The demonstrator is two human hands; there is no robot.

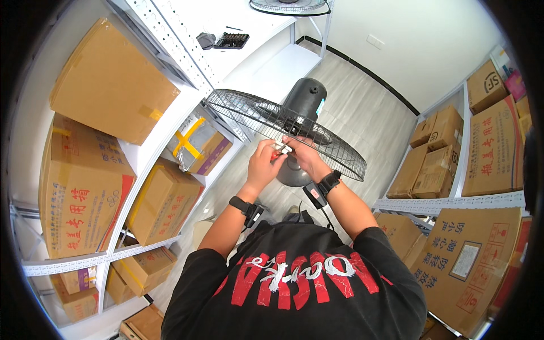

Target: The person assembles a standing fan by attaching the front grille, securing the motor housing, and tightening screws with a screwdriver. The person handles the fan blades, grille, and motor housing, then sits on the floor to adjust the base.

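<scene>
A black pedestal fan point(306, 97) stands in front of me, its round base point(294, 174) on the floor. The rear wire grille point(334, 152) is seen nearly edge-on, with the motor housing behind it. My left hand point(264, 164) is closed on a small white-and-red piece point(282, 150), too small to name. Close beside it, my right hand point(306, 153) has its fingers bent at the near side of the grille's centre. What those right fingers grip is hidden. Both wrists wear black straps with small devices.
Shelves of cardboard boxes point(90, 187) rise on the left, and more boxes point(470, 266) fill the right racks. On a white table point(255, 25) ahead lie a black bit set point(231, 41) and another wire grille point(289, 7). Grey flooring point(351, 90) runs beyond the fan.
</scene>
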